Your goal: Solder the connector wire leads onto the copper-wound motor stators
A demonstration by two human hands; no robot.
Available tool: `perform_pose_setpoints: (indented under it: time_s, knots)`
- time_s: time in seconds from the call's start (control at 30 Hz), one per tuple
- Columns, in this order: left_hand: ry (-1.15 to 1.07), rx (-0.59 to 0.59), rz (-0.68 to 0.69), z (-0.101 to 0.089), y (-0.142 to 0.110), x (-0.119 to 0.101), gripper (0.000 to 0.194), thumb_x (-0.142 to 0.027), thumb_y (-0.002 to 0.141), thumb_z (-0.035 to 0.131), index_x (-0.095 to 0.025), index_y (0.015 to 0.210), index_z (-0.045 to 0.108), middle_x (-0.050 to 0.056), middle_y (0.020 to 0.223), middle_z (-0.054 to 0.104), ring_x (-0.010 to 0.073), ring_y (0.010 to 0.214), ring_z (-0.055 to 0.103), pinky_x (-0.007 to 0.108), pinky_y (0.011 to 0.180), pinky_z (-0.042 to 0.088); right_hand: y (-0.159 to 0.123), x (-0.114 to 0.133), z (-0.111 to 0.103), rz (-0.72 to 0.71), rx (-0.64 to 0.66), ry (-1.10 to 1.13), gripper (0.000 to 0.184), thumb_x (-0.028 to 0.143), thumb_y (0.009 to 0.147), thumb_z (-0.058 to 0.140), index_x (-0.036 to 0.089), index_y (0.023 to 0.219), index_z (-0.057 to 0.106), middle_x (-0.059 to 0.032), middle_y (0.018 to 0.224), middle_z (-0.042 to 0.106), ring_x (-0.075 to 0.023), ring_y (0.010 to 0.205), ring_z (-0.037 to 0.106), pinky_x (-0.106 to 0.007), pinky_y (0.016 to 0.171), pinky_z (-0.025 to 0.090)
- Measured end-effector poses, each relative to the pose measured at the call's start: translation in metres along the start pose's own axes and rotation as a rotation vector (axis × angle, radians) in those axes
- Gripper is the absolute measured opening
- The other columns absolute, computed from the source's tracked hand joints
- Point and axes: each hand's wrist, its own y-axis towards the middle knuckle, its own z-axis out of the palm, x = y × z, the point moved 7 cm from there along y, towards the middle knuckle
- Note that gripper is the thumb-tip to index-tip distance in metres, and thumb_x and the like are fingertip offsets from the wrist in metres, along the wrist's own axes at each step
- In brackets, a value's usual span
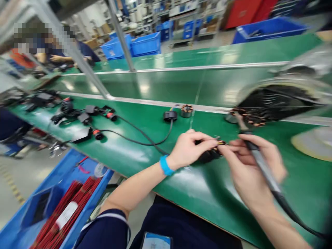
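Observation:
My left hand point(190, 148) is closed around a small dark round motor part point(210, 154) that rests on the green bench point(145, 152). A blue band sits on that wrist. My right hand point(252, 162) holds a pen-shaped soldering iron point(255, 152) with a black cable, and its fingertips also pinch at the top of the same part, where copper windings show. Both hands meet over the part. The picture is smeared by motion.
A second copper-wound stator point(186, 110) and a black round part point(170, 116) with a cable lie further back. A black fan point(275, 103) stands at the right, with a pale disc point(313, 143) near it. Black connectors point(85, 117) lie at the left. A blue bin with red wires point(62, 211) sits below. A person works at the far left.

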Motion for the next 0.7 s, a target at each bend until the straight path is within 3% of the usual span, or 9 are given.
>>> perform_pose_setpoints:
  time_s: [0.07,0.17,0.27,0.37,0.47,0.7]
  knots:
    - [0.017,-0.008,-0.004,-0.003,0.002,0.000,0.020,-0.034,0.094,0.070,-0.021,0.082,0.078,0.001,0.087,0.079,0.0184,0.084,0.066,0.037,0.094,0.045,0.002,0.001,0.001,-0.057,0.002,-0.010,0.046,0.034,0.077,0.090,0.022,0.115,0.067,-0.0056,0.094,0.071,-0.0219,0.079,0.074,-0.038,0.075,0.065]
    - [0.068,0.009,0.013,-0.002,0.001,-0.001,0.018,-0.028,0.092,0.069,-0.020,0.077,0.075,0.001,0.082,0.077,0.0183,0.080,0.059,0.035,0.083,0.044,0.001,0.005,0.006,-0.178,0.054,-0.068,0.048,0.029,0.083,0.086,0.024,0.126,0.063,-0.0071,0.112,0.071,-0.0241,0.102,0.072,-0.045,0.098,0.059]
    - [0.174,0.080,0.030,0.007,-0.003,-0.005,0.016,-0.020,0.090,0.065,-0.020,0.076,0.072,0.001,0.078,0.074,0.0183,0.078,0.053,0.033,0.075,0.042,-0.003,0.013,0.012,-0.298,0.155,-0.077,0.045,0.022,0.090,0.080,0.026,0.130,0.061,-0.0071,0.118,0.069,-0.0237,0.103,0.071,-0.047,0.101,0.056]
    - [0.283,0.133,0.054,0.014,-0.006,-0.008,0.024,-0.014,0.090,0.060,-0.020,0.067,0.063,0.000,0.066,0.063,0.0176,0.073,0.046,0.033,0.072,0.039,-0.005,0.020,0.015,-0.395,0.219,-0.110,0.034,0.015,0.095,0.070,0.028,0.126,0.062,-0.0041,0.105,0.073,-0.0233,0.102,0.070,-0.045,0.099,0.055]
    - [0.316,0.163,0.054,0.015,-0.005,-0.007,0.028,-0.018,0.091,0.061,-0.020,0.064,0.058,0.000,0.062,0.054,0.0182,0.073,0.044,0.034,0.070,0.038,-0.002,0.018,0.013,-0.365,0.219,-0.110,0.032,0.013,0.096,0.067,0.029,0.123,0.063,-0.0030,0.101,0.071,-0.0225,0.099,0.070,-0.043,0.095,0.056]
    - [0.321,0.229,-0.006,0.004,0.002,-0.001,0.016,-0.032,0.093,0.069,-0.023,0.080,0.074,0.001,0.075,0.069,0.0218,0.085,0.050,0.037,0.080,0.043,0.006,-0.001,0.010,-0.149,0.275,-0.047,0.038,0.013,0.089,0.073,0.029,0.122,0.065,-0.0016,0.109,0.068,-0.0202,0.098,0.072,-0.036,0.093,0.059]
